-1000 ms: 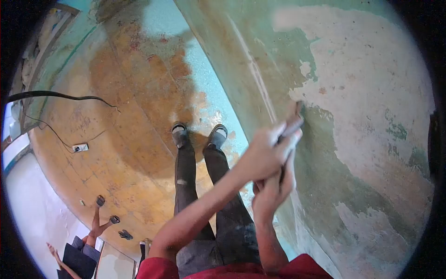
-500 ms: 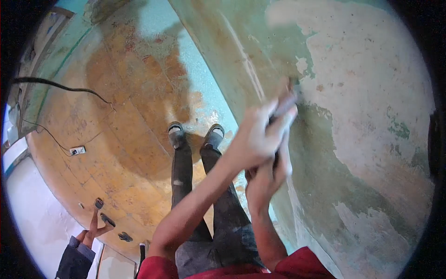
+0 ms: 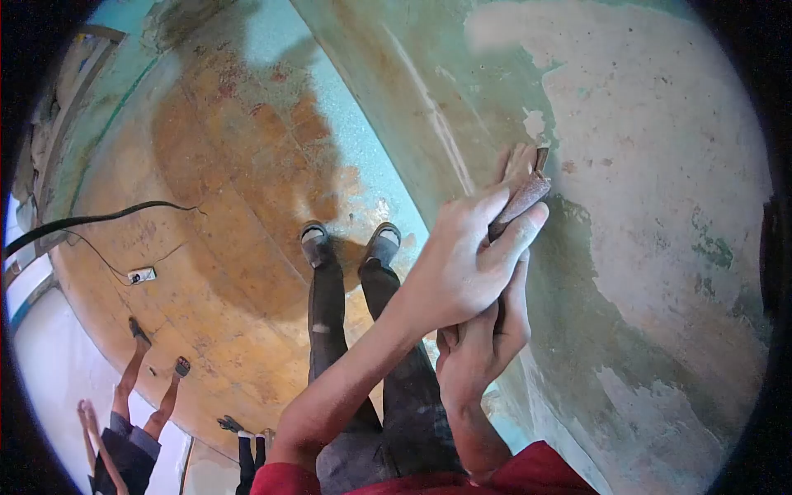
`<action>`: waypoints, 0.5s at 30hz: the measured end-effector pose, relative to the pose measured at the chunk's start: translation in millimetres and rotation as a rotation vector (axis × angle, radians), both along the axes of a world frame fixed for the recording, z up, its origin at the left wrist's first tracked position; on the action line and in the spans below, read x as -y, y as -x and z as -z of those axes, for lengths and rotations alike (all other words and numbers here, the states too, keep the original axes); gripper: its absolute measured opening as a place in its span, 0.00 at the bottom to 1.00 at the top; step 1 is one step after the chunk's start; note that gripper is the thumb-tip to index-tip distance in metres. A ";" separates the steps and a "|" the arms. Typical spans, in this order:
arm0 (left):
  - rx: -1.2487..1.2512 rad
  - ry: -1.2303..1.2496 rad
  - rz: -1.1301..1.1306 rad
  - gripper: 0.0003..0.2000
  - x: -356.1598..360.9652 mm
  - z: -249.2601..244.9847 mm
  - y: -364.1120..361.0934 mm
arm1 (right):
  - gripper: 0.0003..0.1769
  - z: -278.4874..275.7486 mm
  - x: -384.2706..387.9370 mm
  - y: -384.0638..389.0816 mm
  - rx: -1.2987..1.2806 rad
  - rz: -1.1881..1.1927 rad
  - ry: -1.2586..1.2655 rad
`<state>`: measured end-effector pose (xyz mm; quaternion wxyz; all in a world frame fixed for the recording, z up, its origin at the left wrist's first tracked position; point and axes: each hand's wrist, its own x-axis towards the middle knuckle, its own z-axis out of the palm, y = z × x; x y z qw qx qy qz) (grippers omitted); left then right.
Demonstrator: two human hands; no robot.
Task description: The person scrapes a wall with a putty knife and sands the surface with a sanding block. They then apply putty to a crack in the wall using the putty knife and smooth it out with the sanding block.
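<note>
Co-worker's legs (image 3: 129, 381) have spread wider since the earlier frame; on my feed, left hand (image 3: 458, 260) and right hand (image 3: 474, 363) clasp the brownish tool (image 3: 525, 202) at the patchy wall (image 3: 660, 165).

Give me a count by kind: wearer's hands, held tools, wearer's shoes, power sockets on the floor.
Hands: 2, left hand and right hand
Hand tool: 1
Wearer's shoes: 2
Power socket block: 1
Total: 6

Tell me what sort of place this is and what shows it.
Probably a room under renovation: the worn green painted wall has big whitish patches, the orange-brown floor is stained, and a small white power socket lies on it.
</note>
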<state>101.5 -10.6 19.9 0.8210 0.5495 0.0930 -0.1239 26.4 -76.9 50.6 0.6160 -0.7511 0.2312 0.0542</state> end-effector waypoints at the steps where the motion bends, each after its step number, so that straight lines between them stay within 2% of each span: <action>1: -0.006 -0.007 0.001 0.11 5.7 3.4 8.9 | 0.29 0.8 -0.4 5.5 -0.006 0.001 -0.007; 3: 0.226 -0.164 -0.095 0.11 19.9 7.4 19.5 | 0.28 -2.4 0.5 12.1 0.012 0.170 0.010; 4: 0.231 -0.164 -0.100 0.11 19.2 7.0 17.4 | 0.27 -17.8 10.8 6.6 -0.044 0.068 -0.050; 7: 0.018 -0.047 -0.067 0.14 11.9 -2.1 2.1 | 0.25 -14.6 14.9 -13.3 -0.075 -0.044 0.057; 8: -0.041 -0.171 0.031 0.14 1.6 -5.2 -7.6 | 0.24 2.2 12.3 -15.1 0.019 -0.049 0.113; 9: -0.052 -0.152 0.051 0.15 -0.5 -6.0 -7.4 | 0.25 0.3 7.8 -13.4 0.036 -0.050 0.110; 11: 0.022 -0.085 0.075 0.18 9.9 -6.6 15.3 | 0.25 -12.2 13.2 5.7 0.000 0.007 0.036; 12: 0.386 -0.241 -0.189 0.20 21.6 -7.0 11.6 | 0.25 -15.6 5.9 4.9 0.092 0.094 0.080; 13: 0.378 -0.217 -0.161 0.20 23.7 -5.3 12.6 | 0.24 -22.1 16.1 2.4 0.031 0.033 0.039; 15: 0.054 -0.059 -0.044 0.21 12.0 -9.4 -1.0 | 0.24 -22.8 16.4 -14.9 -0.142 -0.021 0.114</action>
